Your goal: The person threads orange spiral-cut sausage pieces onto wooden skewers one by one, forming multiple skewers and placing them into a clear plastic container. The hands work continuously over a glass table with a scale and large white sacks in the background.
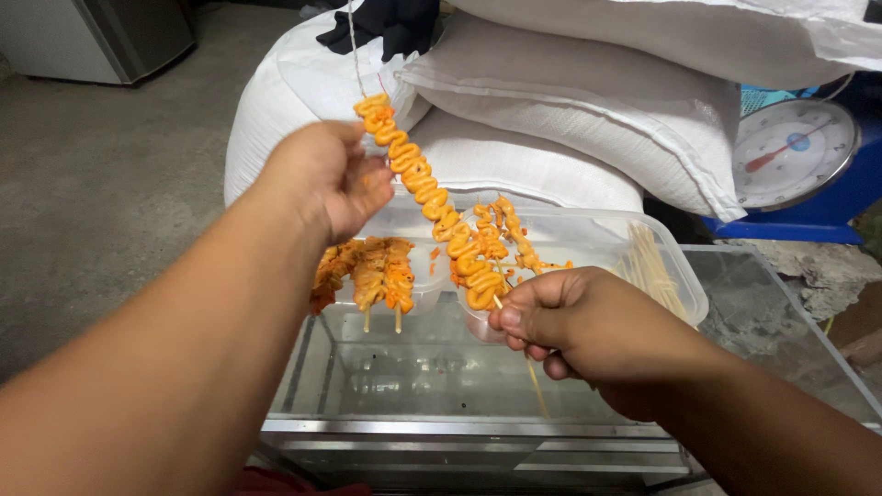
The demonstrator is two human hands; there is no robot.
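A long bamboo skewer threaded with an orange, zigzag-folded strip of marinated meat [432, 197] slants across the middle of the view. My right hand [574, 326] pinches the bare stick just below the lowest fold. My left hand [326, 179] is closed on the upper part of the strip, beside the top folds. Below them a clear plastic tray [588, 241] holds more orange meat and a bundle of bare skewers [654, 268]. Two finished skewers [381, 276] lie on the tray's left end, sticks pointing toward me.
The tray rests on a glass-topped, metal-framed case [514, 386]. Behind it lie stacked white sacks [570, 101] with a dark cloth on top. A round dial scale [792, 152] on a blue base stands at the right. Concrete floor spreads to the left.
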